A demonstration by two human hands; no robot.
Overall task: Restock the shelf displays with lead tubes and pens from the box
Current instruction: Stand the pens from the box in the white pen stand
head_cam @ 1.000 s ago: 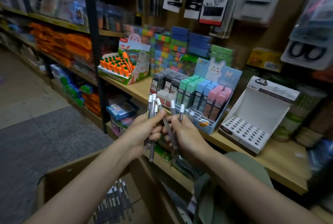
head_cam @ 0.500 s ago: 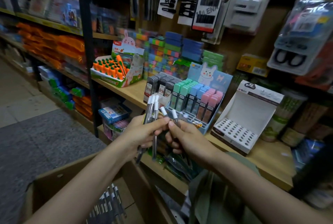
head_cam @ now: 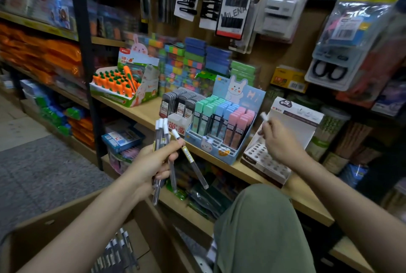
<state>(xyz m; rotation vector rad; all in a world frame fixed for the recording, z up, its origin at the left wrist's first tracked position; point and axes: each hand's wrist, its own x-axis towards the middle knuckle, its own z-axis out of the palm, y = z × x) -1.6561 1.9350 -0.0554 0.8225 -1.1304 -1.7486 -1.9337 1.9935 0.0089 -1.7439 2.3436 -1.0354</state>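
Left hand [head_cam: 151,163]: clenched around a fanned bunch of slim clear pens [head_cam: 170,154] with white caps, caps up, tips below the palm.
Right hand [head_cam: 279,143]: pinching one white-capped pen [head_cam: 263,116] above the white cardboard holder [head_cam: 263,158] with round holes, at the wooden shelf's [head_cam: 307,198] front edge.
Box [head_cam: 44,231]: brown cardboard, more pens inside, bottom left.

pens [head_cam: 169,158]: clear glossy plastic, white caps | shelf [head_cam: 140,112]: smooth pale wood | box [head_cam: 55,228]: matt brown cardboard | pen display [head_cam: 292,127]: matt white card | floor [head_cam: 44,169]: rough grey
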